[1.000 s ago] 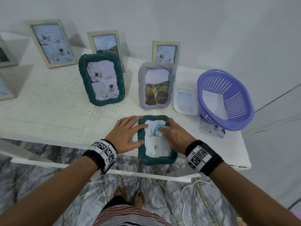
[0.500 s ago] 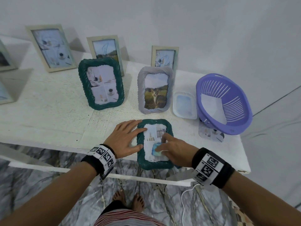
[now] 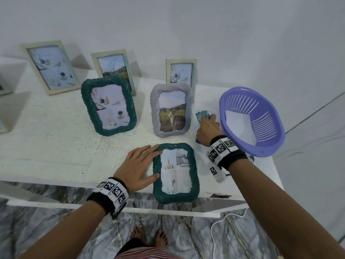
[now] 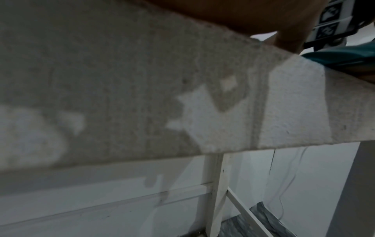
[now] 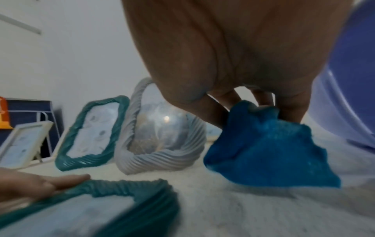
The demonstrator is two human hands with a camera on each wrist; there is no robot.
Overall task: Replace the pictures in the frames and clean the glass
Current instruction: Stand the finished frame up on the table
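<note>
Judging by the layout, the wipe of the flat green frame looks finished and the blue cloth is being parked. The frame lies glass-up at the near table edge, its near end overhanging the edge slightly (risk: a sideways nudge could tip it off). It is steadied by the left hand, fingers straight and flat against its left border. Beyond and right of the frame, the cloth is pinched by the right hand's fingertips over the small clear tray; whether it already touches the tray cannot be told. A low, slow release is advised, since the tray sits tight between the grey cat frame and the purple basket. Left of the flat frame, open tabletop is available for sliding it inboard. Farther back, the upright green frame and the pale frames against the wall should be cleared by any reach.
</note>
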